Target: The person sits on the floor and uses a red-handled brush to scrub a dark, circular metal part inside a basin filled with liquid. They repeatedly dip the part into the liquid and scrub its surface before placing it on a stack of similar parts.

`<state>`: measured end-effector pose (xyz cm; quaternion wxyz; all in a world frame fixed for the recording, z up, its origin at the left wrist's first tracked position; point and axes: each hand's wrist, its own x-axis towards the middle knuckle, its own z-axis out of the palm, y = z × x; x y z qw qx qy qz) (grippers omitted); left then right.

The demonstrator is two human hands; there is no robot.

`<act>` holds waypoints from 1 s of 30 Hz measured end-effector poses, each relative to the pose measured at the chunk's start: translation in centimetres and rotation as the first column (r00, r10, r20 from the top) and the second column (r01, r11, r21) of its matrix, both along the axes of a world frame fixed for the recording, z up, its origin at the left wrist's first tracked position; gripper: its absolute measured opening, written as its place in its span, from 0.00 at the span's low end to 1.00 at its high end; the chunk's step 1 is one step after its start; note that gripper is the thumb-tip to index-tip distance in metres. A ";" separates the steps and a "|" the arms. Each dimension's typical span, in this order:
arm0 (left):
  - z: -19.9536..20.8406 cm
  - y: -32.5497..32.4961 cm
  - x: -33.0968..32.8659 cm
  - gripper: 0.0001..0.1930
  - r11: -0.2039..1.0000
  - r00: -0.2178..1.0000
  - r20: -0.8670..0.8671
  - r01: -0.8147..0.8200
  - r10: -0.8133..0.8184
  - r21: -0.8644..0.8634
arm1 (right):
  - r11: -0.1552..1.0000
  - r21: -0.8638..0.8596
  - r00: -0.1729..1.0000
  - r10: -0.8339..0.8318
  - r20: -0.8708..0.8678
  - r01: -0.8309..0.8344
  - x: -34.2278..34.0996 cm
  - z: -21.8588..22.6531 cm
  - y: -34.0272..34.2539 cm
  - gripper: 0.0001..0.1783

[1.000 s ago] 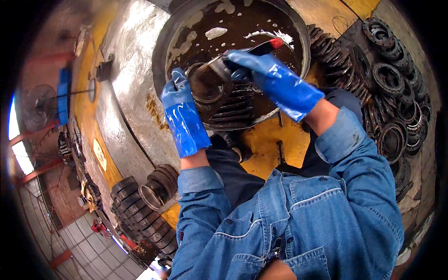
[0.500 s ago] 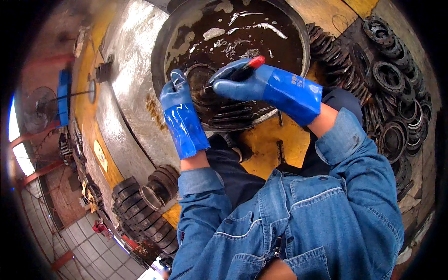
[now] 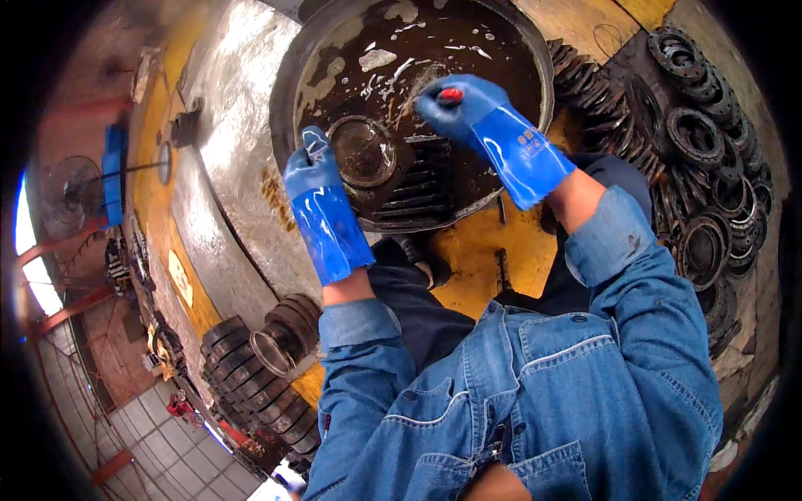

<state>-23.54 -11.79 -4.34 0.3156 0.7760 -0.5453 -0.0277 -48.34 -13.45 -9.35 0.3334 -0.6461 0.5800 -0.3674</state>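
Both my hands wear long blue rubber gloves over a wide round basin (image 3: 547, 92) of dark liquid. My left hand (image 3: 315, 163) is closed at the left edge of a round metal ring (image 3: 391, 159), tilted at the liquid's surface. Right of the ring, my right hand (image 3: 461, 104) is in a fist round a tool with a red handle end (image 3: 451, 96). The tool's working end is hidden by the glove. Several dark ring plates (image 3: 418, 196) stand in a row in the basin's near part, below my right hand.
Many dark rings (image 3: 697, 138) are stacked to the right, beside a row of leaning plates (image 3: 585, 92). At lower left stand more dark stacked rings (image 3: 251, 376) and a brown ring stack (image 3: 288, 334). A metal sheet surface (image 3: 238, 92) borders the basin's left side. A fan (image 3: 73, 194) stands far left.
My right hand has moved right and up, away from the ring, and turned with the red-ended tool in it. The ring is now uncovered. My left hand has hardly moved.
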 end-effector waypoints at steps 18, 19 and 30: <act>-0.3 -0.2 0.0 0.33 0.975 0.897 -0.420 -0.051 0.140 0.215 | 0.876 0.288 0.383 -0.132 0.914 -0.386 4.3 3.5 4.3 0.23; -0.5 -0.1 0.1 0.34 0.978 0.896 -0.427 -0.036 0.124 0.207 | 0.888 0.270 0.382 -0.119 0.917 -0.372 4.6 3.6 4.2 0.23; 2.3 0.9 -3.2 0.35 0.979 0.958 -0.272 -0.032 0.088 0.203 | 0.949 0.315 0.833 -0.181 0.523 0.008 3.3 -0.6 -3.6 0.14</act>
